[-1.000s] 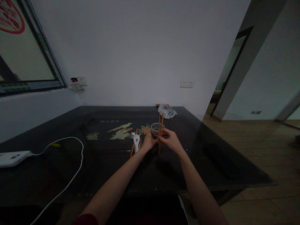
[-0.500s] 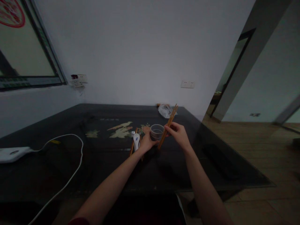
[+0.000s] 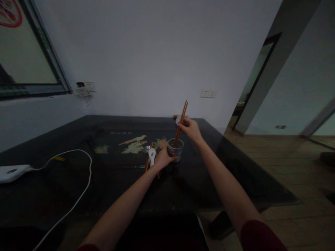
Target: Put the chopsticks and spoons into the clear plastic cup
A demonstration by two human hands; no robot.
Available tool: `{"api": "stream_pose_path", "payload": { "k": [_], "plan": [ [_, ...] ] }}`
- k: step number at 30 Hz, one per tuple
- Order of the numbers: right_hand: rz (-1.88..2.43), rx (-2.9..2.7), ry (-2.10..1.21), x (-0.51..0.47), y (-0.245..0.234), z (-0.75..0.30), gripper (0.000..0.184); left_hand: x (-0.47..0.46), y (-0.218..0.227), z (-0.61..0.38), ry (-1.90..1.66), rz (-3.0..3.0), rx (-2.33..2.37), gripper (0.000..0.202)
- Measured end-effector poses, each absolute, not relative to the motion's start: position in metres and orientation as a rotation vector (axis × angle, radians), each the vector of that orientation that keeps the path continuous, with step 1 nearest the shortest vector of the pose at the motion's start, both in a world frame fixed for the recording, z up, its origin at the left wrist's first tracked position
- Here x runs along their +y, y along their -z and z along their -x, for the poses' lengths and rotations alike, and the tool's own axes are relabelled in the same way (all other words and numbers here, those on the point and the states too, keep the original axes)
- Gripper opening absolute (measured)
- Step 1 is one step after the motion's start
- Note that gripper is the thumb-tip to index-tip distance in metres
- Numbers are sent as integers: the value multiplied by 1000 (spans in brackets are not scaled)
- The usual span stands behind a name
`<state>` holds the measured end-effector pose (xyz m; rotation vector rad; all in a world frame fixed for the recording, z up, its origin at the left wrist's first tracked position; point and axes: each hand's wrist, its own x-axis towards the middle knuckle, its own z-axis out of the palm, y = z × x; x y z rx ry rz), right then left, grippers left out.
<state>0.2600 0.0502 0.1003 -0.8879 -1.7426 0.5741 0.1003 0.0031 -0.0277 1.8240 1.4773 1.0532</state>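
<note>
Right hand (image 3: 193, 130): thumb and fingers pinching chopsticks (image 3: 184, 112) above the cup (image 3: 175, 150), slightly slanted, lower ends within its rim. Left hand (image 3: 162, 157): curled round the cup's left side; cup apparently upright on the black desk (image 3: 193, 190). Advisable: steep angle, light pinch, firm steadying of the cup. Left of the cup: white spoon (image 3: 152, 153), metal spoon (image 3: 148, 148), loose sticks (image 3: 147, 164), likely snag for the left wrist. Behind the cup: plastic bag (image 3: 178, 120), partly hidden. Far left of the cup: white cable (image 3: 90, 174), no obstruction.
</note>
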Motion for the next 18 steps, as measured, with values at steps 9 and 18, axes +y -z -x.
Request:
{"api": "stream_pose_path", "payload": {
  "k": [9,18],
  "plan": [
    [930,-1876,-636,85,-52,-263,19,2,27,-100,-1058,-1853,1461,76],
    [924,-1928,-555,88,-43,-261,16,3,29,-99,-1047,-1881,1475,65]
  ]
}}
